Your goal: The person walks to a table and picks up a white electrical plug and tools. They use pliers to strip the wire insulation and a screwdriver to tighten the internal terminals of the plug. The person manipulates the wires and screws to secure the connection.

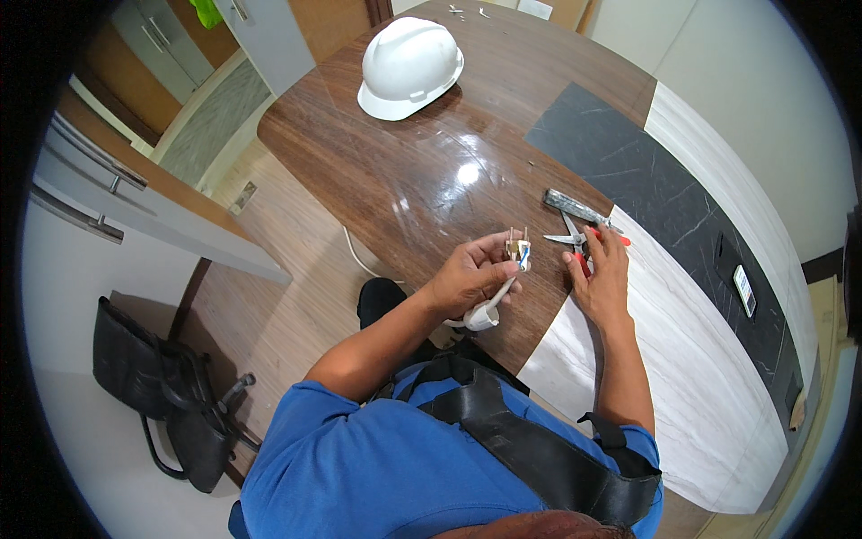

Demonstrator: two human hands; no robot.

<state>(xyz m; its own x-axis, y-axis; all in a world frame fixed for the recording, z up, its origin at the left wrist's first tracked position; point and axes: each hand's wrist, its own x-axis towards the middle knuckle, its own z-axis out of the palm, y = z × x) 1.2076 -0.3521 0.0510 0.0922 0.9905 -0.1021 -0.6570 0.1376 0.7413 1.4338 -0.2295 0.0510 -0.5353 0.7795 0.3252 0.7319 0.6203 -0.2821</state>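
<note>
My left hand (476,274) is closed round an opened electrical plug (518,251), pins pointing away from me. Inside it, bare metal parts and a blue wire show. A white cable (505,292) runs down from the plug through a loose white plug cover (482,316), which hangs below my fingers. To the right, my right hand (602,274) has its fingers curled on the red handles of a pair of scissors (567,239). The scissor blades are spread and point left, low over the table. Just beyond them lies a grey, slim-handled tool (576,206), its kind unclear.
A white hard hat (409,67) stands on the far left of the brown table (395,189). A phone (744,290) lies on the dark strip at right. Small scraps (458,11) lie at the far edge. A black chair (171,395) is on the floor at left.
</note>
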